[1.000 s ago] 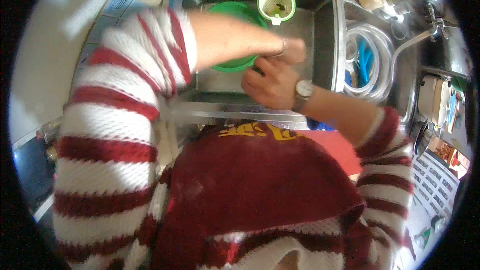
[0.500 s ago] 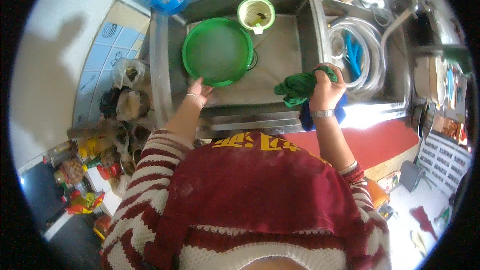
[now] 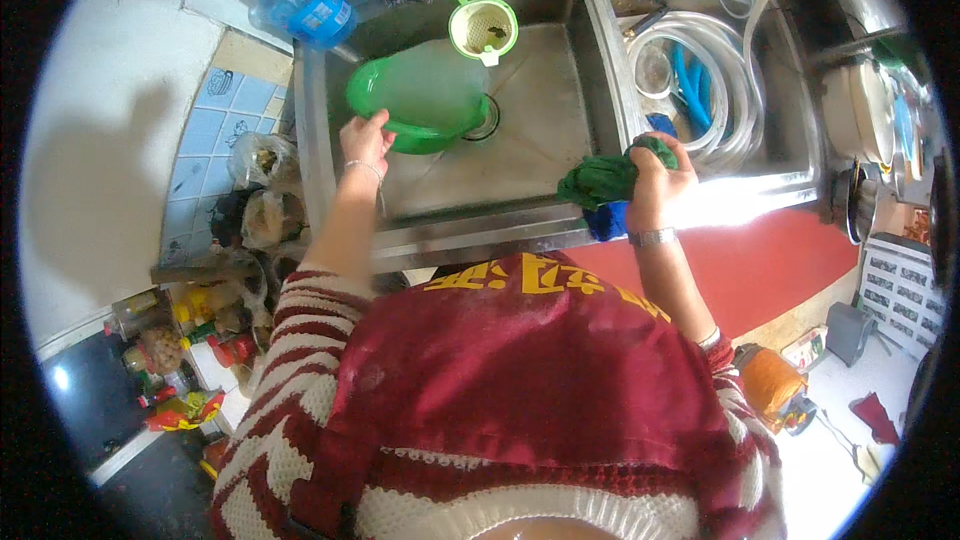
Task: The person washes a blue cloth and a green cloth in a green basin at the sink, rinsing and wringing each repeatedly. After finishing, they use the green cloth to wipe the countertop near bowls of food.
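A steel double sink spreads out before me; nearest is my dark red apron, which could get wet if the green cloth dripped, since my right hand is closed round it by the front edge, above a blue cloth; my left hand pinches the near-left rim of the green basin, in the sink's left bowl, seemingly tipped, with cloudy water blurring its far side; a one-handed grip on a wet rim could slip, I judge, and the basin would drop and splash; the drain is just beside it; beyond, the strainer hangs close, so a careless lift could knock it and spill its dark scrap.
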### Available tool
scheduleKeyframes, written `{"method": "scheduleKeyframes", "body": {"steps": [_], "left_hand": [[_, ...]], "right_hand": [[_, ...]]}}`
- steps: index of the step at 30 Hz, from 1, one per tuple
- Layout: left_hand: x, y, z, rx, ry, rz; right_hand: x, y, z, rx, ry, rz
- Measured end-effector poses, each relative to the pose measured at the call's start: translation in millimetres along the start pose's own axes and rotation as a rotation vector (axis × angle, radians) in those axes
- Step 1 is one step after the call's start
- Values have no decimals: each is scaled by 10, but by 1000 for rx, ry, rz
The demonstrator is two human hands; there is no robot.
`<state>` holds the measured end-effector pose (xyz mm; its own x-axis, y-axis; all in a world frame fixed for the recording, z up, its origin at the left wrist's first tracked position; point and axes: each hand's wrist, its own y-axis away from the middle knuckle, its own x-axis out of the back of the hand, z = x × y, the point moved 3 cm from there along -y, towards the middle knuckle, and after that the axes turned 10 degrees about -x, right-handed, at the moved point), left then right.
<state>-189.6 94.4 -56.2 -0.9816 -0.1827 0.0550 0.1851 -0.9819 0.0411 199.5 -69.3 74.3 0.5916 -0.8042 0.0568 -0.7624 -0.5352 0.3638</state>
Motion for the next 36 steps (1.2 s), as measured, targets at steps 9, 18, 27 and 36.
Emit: {"method": "scheduleKeyframes", "body": {"steps": [9,18,27,36], "left_hand": [[-686,276,1185,-473,-1210,-411],[-639,866,1573,-631,-1501,-513],[115,492,733,-311,-500,7],[252,486,-315,771,-515,-264]], "right_hand": [[119,-44,-39,49,-92,-47],[25,52,-65,109,-1,-90],[-138,140,-90,103,-43,-114],[-91,150,-83,40,-121,-30]]}}
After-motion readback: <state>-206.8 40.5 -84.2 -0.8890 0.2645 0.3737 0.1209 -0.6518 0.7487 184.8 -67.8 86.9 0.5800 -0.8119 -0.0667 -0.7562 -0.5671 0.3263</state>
